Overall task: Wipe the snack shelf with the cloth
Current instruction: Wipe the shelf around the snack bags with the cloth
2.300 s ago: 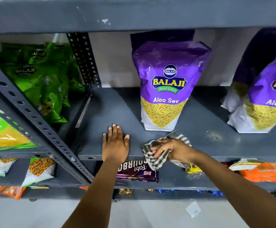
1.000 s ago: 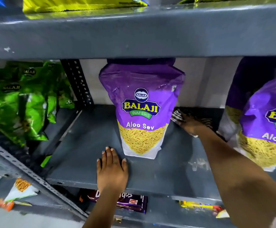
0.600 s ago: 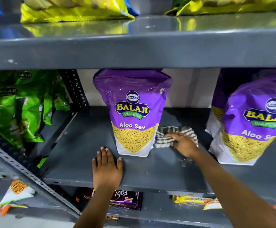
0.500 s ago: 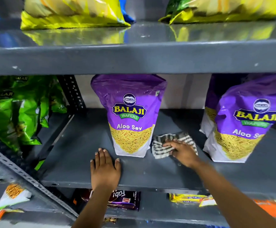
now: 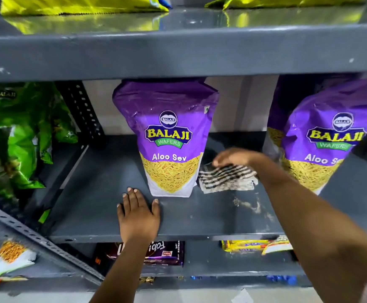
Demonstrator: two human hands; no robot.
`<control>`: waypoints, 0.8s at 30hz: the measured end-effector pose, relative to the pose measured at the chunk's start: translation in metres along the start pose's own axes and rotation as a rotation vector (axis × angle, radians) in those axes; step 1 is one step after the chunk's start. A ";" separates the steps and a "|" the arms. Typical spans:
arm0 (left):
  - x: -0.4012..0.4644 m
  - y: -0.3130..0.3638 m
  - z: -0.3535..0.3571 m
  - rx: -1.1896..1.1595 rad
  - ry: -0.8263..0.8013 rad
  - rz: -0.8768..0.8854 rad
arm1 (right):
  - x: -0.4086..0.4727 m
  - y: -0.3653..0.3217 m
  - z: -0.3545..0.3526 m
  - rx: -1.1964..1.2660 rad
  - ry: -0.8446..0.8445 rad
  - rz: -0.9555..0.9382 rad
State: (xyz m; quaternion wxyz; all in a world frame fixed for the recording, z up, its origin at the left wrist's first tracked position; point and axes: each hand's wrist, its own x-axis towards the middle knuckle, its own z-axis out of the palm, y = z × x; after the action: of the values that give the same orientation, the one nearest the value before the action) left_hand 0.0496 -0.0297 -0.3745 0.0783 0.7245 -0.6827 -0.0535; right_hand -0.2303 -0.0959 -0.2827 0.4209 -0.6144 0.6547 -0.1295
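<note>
Head view: since 0.5 s ago, the right hand (image 5: pixel 235 157) is seen lifted and blurred over the checked cloth (image 5: pixel 226 179); finger state cannot be told. Cloth lies on the shelf (image 5: pixel 104 193) beneath those fingers, touching the purple bag (image 5: pixel 169 136). Left hand (image 5: pixel 139 215) stays flat, fingers spread.

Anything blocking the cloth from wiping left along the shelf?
Yes. The middle Aloo Sev bag stands upright right beside the cloth on its left, with the left hand flat on the shelf in front of it. The right hand is on the cloth.
</note>
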 end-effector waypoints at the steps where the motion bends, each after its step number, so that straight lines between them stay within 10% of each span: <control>1: 0.001 0.000 -0.001 0.004 -0.006 -0.003 | 0.006 -0.002 0.002 0.092 0.184 -0.021; 3: 0.001 -0.001 -0.001 0.009 -0.009 -0.010 | 0.016 -0.001 0.020 0.054 0.382 0.034; 7: 0.000 -0.002 -0.001 0.003 -0.027 -0.008 | 0.010 0.021 0.077 -0.440 0.246 0.148; 24: -0.006 -0.005 -0.003 -0.023 -0.078 -0.008 | -0.096 0.060 0.109 -0.354 0.571 0.061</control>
State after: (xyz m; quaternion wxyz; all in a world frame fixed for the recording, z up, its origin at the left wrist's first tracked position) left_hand 0.0545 -0.0232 -0.3730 0.0600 0.7238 -0.6815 -0.0900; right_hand -0.2049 0.0424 -0.3535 0.1112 -0.5969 0.7766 -0.1680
